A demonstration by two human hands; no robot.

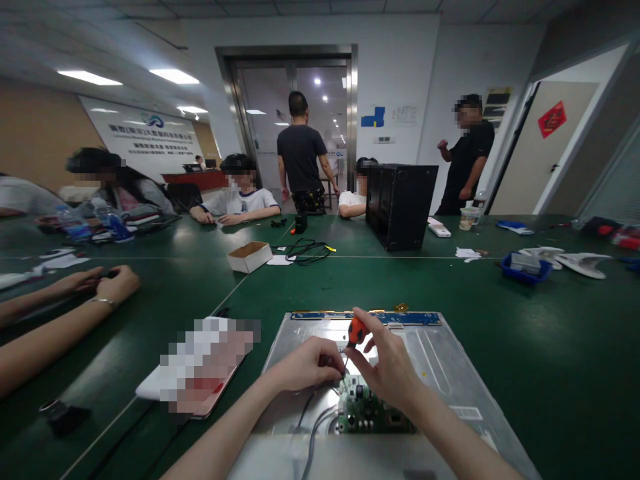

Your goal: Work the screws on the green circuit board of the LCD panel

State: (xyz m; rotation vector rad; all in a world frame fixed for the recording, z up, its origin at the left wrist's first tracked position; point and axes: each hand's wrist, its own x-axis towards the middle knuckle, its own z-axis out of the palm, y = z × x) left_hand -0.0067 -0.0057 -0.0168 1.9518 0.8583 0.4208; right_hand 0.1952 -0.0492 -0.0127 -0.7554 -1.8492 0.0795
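A metal display panel (425,363) lies flat on the table in front of me, with a narrow blue circuit strip (365,319) along its far edge. On its near part sits a green circuit board (367,410). My right hand (393,367) grips a screwdriver (357,331) by its short orange and black handle, the shaft pointing down at the board's far left corner. Close to the shaft's tip, my left hand (315,365) is closed in a pinch; what its fingertips hold, if anything, is hidden. A grey cable (313,443) runs across the panel from beside the board.
Left of the panel lie a white and pink item (210,367), partly blurred out, and a small black object (63,417). Another person's hands (107,287) are further left. Beyond are a small white box (250,257), black cable (307,250), black computer case (400,207) and blue tray (525,270).
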